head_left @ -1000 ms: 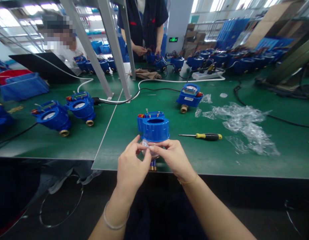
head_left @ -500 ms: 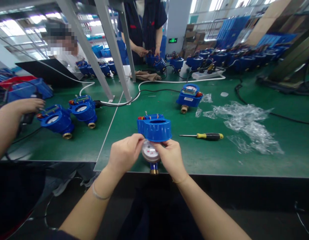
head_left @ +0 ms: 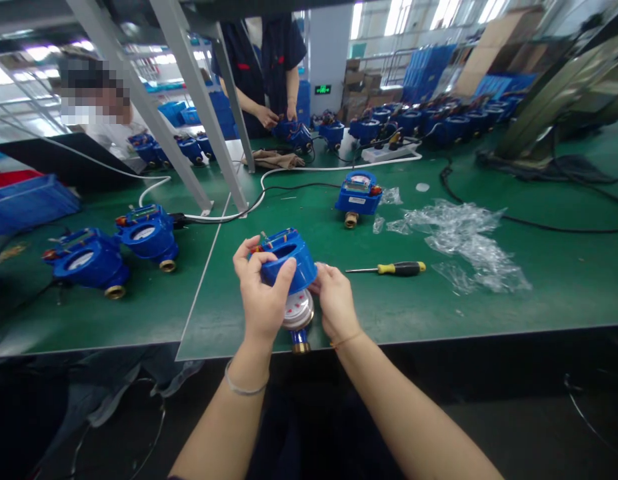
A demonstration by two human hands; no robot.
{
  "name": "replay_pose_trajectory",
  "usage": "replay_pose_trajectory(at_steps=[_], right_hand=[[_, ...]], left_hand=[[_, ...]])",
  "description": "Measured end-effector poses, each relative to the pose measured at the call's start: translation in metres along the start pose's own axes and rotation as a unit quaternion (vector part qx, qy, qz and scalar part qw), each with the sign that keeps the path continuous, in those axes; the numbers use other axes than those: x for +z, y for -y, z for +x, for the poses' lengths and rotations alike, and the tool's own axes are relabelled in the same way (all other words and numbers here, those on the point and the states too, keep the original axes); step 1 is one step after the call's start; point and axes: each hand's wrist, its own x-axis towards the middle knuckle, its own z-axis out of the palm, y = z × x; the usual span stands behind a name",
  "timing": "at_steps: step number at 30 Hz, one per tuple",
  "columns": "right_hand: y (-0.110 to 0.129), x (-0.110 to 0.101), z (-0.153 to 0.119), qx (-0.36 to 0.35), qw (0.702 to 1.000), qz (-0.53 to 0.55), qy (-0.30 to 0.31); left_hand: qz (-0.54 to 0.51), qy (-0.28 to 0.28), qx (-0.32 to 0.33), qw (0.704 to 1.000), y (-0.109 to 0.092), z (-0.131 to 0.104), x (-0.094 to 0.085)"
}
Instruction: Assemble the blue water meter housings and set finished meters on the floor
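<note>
My left hand (head_left: 263,290) is wrapped round a blue housing (head_left: 301,267) with a round opening and small wired parts on its back. The housing is tilted above a round white-faced meter (head_left: 297,310), whose brass end points toward the table's front edge. My right hand (head_left: 336,300) has its fingers closed at the right side of the housing and meter; what they hold, if anything, is hidden. A yellow and black screwdriver (head_left: 401,269) lies to the right of my right hand.
Two blue meter units (head_left: 89,263) stand at the left, another (head_left: 359,198) behind my hands. Clear plastic bags (head_left: 461,233) lie at the right. Metal posts (head_left: 189,100) rise at back left. Two people are beyond, one handling blue units. Cables cross the green table (head_left: 389,307).
My left hand has moved from the meter's edge up onto the housing, which is now tilted. The view has shifted, and the neighbouring hand at the far left is out of sight.
</note>
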Motion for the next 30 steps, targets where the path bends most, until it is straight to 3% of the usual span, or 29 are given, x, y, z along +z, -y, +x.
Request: replay_pose_trajectory(at_steps=[3,6,8,10,12,13,15,18,20,23,25,27,28,29,30], right_hand=[[-0.005,-0.005,0.002,0.001,1.000,0.028,-0.014],[0.003,-0.032,0.015,-0.036,0.998,0.009,-0.052],[0.019,-0.072,0.038,-0.081,0.990,-0.029,-0.115],[0.043,-0.128,0.065,-0.142,0.964,-0.086,-0.209],[0.064,-0.189,0.087,-0.215,0.909,-0.180,-0.308],[0.071,-0.217,0.094,-0.241,0.879,-0.247,-0.330],[0.074,-0.260,0.098,-0.231,0.849,-0.371,-0.297],[0.058,-0.291,0.094,-0.178,0.844,-0.463,-0.203],[0.049,-0.297,0.090,-0.146,0.837,-0.506,-0.147],[0.055,-0.295,0.086,-0.117,0.782,-0.606,-0.086],[0.067,-0.281,0.076,-0.170,0.739,-0.643,-0.107],[0.074,-0.249,0.055,-0.291,0.728,-0.593,-0.182],[0.073,-0.227,0.040,-0.355,0.736,-0.533,-0.218],[0.068,-0.201,0.024,-0.358,0.779,-0.469,-0.210],[0.060,-0.175,0.007,-0.310,0.852,-0.388,-0.168]], left_hand=[[-0.005,-0.033,0.010,0.999,0.000,-0.007,-0.002],[-0.042,-0.031,0.031,0.998,0.003,-0.011,-0.006],[-0.061,-0.001,0.057,0.996,0.008,-0.016,-0.011],[-0.057,0.039,0.097,0.993,0.013,-0.022,-0.017],[-0.039,0.066,0.139,0.987,0.019,-0.030,-0.022],[-0.030,0.075,0.155,0.985,0.022,-0.035,-0.024],[-0.018,0.084,0.174,0.981,0.027,-0.042,-0.026],[-0.010,0.086,0.183,0.979,0.032,-0.051,-0.025],[-0.003,0.090,0.194,0.977,0.035,-0.055,-0.024],[0.003,0.116,0.209,0.971,0.040,-0.061,-0.024],[0.011,0.125,0.200,0.972,0.042,-0.067,-0.024],[0.024,0.107,0.164,0.980,0.041,-0.075,-0.022],[0.030,0.090,0.128,0.987,0.039,-0.080,-0.019],[0.032,0.073,0.082,0.993,0.035,-0.085,-0.016],[0.030,0.057,0.031,0.997,0.032,-0.090,-0.011]])
